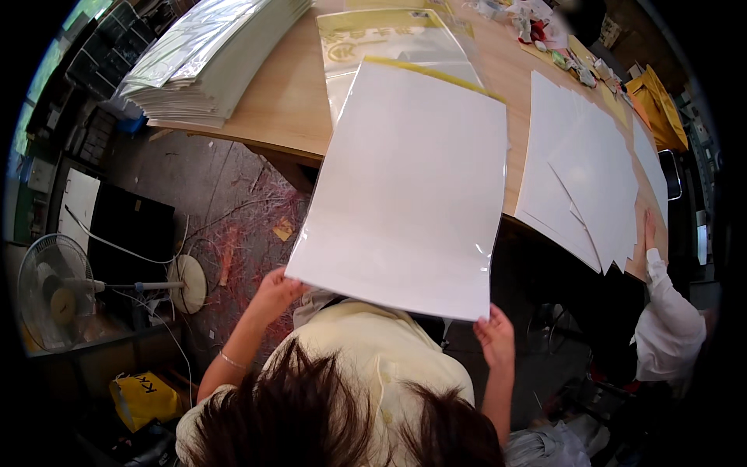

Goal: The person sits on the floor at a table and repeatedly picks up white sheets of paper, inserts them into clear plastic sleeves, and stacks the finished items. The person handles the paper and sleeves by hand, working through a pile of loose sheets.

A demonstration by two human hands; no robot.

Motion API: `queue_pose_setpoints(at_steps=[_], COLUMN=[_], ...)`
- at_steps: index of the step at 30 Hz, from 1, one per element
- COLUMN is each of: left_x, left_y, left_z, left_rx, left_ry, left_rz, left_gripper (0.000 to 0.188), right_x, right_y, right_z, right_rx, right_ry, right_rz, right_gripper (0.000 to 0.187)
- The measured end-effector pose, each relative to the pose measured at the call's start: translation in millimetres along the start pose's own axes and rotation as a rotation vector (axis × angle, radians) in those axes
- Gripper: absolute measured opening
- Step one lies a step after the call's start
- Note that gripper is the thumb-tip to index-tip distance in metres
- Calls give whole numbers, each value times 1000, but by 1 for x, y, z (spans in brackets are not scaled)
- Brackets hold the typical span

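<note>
A large white sheet (412,187) in a clear plastic sleeve with a yellow strip along its far edge slants from the table toward my body. My left hand (278,296) pinches the near left corner. At the near right corner, my right hand (496,336) holds the edge between thumb and fingers. The sheet's far end lies over another clear sleeve with yellow print (342,39) on the table. The near part juts out past the table edge.
A tall stack of sleeved white sheets (226,78) stands on the wooden table (288,101) at the left. Loose white sheets (576,171) fan out at the right, near a co-worker's hand (650,229). Scraps (576,66) lie at the back. A fan (62,296) stands left.
</note>
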State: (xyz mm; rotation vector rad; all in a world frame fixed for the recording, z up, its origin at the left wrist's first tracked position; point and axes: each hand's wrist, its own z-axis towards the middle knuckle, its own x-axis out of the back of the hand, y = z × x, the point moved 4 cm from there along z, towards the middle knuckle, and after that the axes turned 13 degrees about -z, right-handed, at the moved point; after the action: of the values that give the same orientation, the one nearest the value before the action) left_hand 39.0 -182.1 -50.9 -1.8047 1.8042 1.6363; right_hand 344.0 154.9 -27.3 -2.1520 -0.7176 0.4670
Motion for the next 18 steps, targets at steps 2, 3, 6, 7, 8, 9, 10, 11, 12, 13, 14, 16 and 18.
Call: queue_pose_setpoints(at_steps=[2, 3, 6, 7, 8, 9, 10, 11, 12, 13, 14, 16, 18], left_x=[-18, -26, -43, -35, -21, -10, -9, -10, -8, -14, -12, -15, -21], left_y=[27, 38, 56, 60, 59, 60, 66, 73, 77, 73, 74, 76, 81], left_z=[31, 42, 72, 93, 115, 131, 141, 151, 158, 163, 168, 171, 176], left_rx=[-34, 6, 43, 57, 73, 95, 113, 131, 142, 46, 68, 125, 132], left_ry=[-35, -27, -118, -98, -71, -39, -25, -14, -3, -179, -200, -239, -213], left_rz=[49, 64, 11, 120, 228, 337, 429, 522, 615, 333, 326, 307, 326], left_gripper=[37, 40, 49, 52, 55, 58, 61, 64, 67, 68, 68, 67, 61], right_x=[-14, -16, -16, -18, -19, -19, -20, -18, -24, -30, -35, -37, -38], right_y=[-41, -53, -69, -69, -69, -66, -66, -66, -71, -76, -82, -88, -94], right_z=[18, 35, 79, 93, 110, 126, 140, 152, 155, 156, 157, 158, 159], right_rx=[75, 88, 45, 6, 45, 76, 111, 120, 135, 151, 167, 150, 175], right_ry=[-39, -80, -188, -220, -230, -240, -250, -271, -285, -299, -312, -352, -369], right_rz=[-8, -34, -42, -31, -67, -100, -137, -200, -220, -239, -257, -250, -289], right_gripper=[41, 40, 43, 45, 47, 49, 51, 57, 58, 59, 59, 61, 62])
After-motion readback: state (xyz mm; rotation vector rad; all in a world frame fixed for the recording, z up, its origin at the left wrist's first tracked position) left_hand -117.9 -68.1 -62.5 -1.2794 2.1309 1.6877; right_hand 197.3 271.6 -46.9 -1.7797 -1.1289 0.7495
